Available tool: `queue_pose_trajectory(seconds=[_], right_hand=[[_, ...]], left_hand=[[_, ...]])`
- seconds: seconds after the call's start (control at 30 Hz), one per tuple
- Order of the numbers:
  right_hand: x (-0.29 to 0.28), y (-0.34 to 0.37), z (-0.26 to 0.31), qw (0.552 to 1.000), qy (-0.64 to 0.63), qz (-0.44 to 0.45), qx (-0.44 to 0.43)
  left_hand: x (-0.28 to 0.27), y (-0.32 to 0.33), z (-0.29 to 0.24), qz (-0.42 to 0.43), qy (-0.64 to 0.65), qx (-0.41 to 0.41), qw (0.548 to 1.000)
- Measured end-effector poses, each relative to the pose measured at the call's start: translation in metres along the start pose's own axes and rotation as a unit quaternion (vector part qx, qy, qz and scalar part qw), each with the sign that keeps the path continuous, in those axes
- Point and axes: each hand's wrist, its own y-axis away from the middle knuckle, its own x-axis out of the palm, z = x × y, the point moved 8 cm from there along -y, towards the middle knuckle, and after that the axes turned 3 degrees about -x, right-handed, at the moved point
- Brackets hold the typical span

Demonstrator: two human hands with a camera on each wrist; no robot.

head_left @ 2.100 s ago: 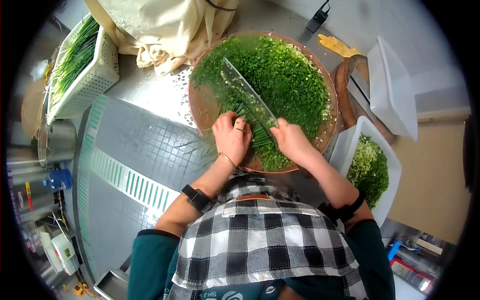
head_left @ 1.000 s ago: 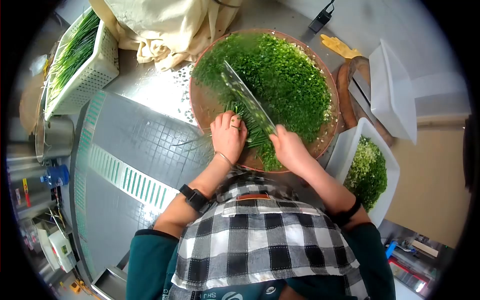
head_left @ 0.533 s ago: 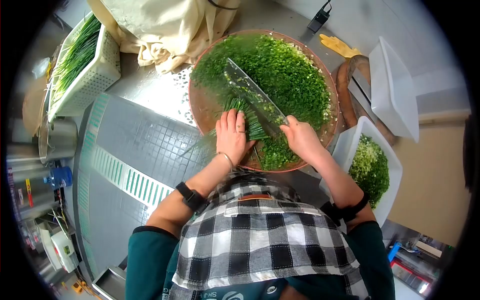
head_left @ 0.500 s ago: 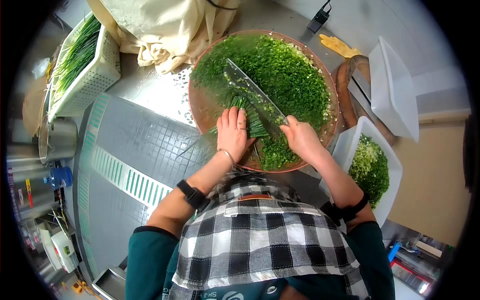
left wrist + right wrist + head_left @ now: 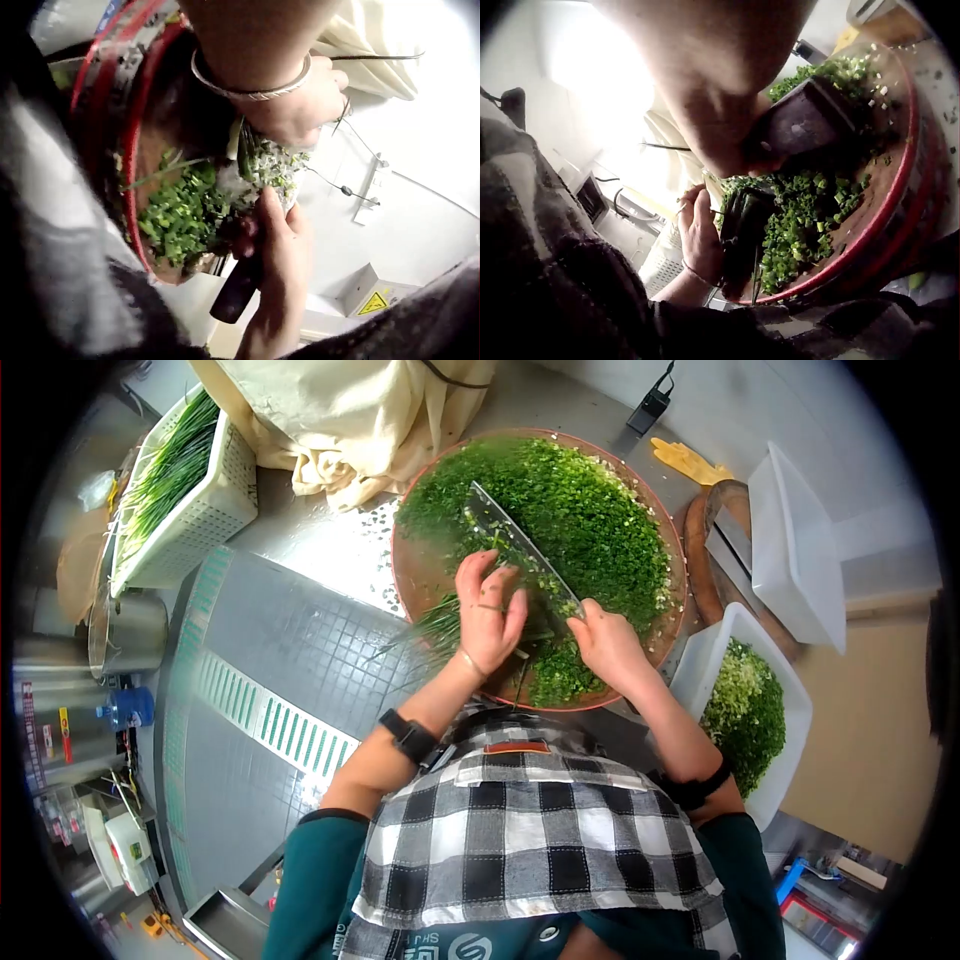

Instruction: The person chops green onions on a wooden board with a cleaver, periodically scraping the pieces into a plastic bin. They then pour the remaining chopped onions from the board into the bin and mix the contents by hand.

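We have lifted our left hand [image 5: 487, 622], fingers loosely bent, off the green stalks [image 5: 440, 626] at mid-frame, leaving them unpinned; our right hand [image 5: 610, 648] grips the cleaver [image 5: 532, 562].

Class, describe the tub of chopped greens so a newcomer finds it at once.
Start at the round chopping board. Right of it, nearer the person, stands a white tub. Unlike the bin beyond, this one shows pale and dark chopped greens.

round brown wooden board [image 5: 420, 560] (matt, it seems); broad grey metal blade [image 5: 524, 548], smooth; cream cloth [image 5: 345, 425], matt; white perforated plastic basket [image 5: 205, 520].
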Motion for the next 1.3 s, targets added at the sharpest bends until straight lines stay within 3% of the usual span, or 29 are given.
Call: queue_pose_trajectory(seconds=[0.1,0.23,0.27,0.33,0.37,0.43,0.53,0.6,0.67,0.7,0.77,0.93,1.0,1.03,1.07,1.13,1.17,1.27,1.3], right_hand=[[-0.001,0.000,0.001,1.000,0.009,-0.005,-0.009],[0.000,0.000,-0.001,1.000,0.017,-0.003,-0.009],[0.001,0.000,-0.002,1.000,0.017,0.001,-0.006],[0.000,0.001,-0.001,1.000,0.014,0.003,-0.005],[-0.001,0.001,0.000,1.000,0.012,0.002,-0.003],[-0.004,0.001,0.003,1.000,0.003,0.002,-0.001],[-0.001,0.001,0.001,1.000,-0.002,0.000,-0.008],[-0.001,-0.001,-0.001,1.000,0.001,-0.004,-0.014],[0.000,0.000,-0.001,1.000,0.006,-0.003,-0.018],[0.000,-0.001,0.000,1.000,0.005,-0.004,-0.019],[-0.001,0.000,0.001,1.000,0.004,0.004,-0.008],[-0.002,0.000,0.000,1.000,0.009,-0.010,-0.016],[0.001,0.001,0.001,1.000,0.007,-0.004,-0.014],[0.001,0.001,0.001,1.000,0.007,-0.003,-0.014],[0.000,0.000,0.000,1.000,0.009,-0.003,-0.013],[0.000,0.000,-0.002,1.000,0.013,-0.010,-0.018],[0.001,0.000,-0.001,1.000,0.015,-0.015,-0.023],[0.000,0.001,-0.001,1.000,0.009,-0.015,-0.022],[0.000,0.001,-0.001,1.000,0.009,-0.015,-0.021]], left_hand=[[0.000,-0.019,-0.015,-0.065,0.030,0.020,0.997],[-0.014,-0.031,-0.024,-0.060,0.006,0.071,0.996],[-0.024,-0.031,-0.021,-0.036,0.019,0.048,0.998],[-0.040,-0.026,-0.017,0.089,0.001,0.051,0.995],[-0.054,-0.021,-0.015,0.090,0.000,0.052,0.995],[-0.056,-0.004,-0.019,0.221,-0.060,0.111,0.967],[-0.054,0.020,-0.002,0.263,-0.137,0.112,0.948],[-0.054,0.021,-0.001,0.234,-0.125,0.102,0.959],[-0.060,0.014,-0.001,0.164,-0.063,0.035,0.984],[-0.054,0.014,-0.004,0.164,-0.064,0.035,0.984],[-0.055,0.009,-0.001,0.087,-0.082,-0.022,0.993],[-0.036,0.008,0.023,0.050,-0.165,-0.107,0.979],[-0.031,0.002,0.033,0.028,-0.153,-0.190,0.969],[-0.028,-0.001,0.034,0.004,-0.184,-0.161,0.970],[-0.025,0.000,0.041,0.003,-0.183,-0.161,0.970],[-0.014,0.007,0.069,0.058,-0.053,-0.255,0.964],[-0.019,0.005,0.066,0.016,-0.061,-0.201,0.978],[-0.025,0.004,0.068,0.035,-0.032,-0.228,0.972],[-0.026,0.001,0.063,0.058,-0.052,-0.204,0.976]])
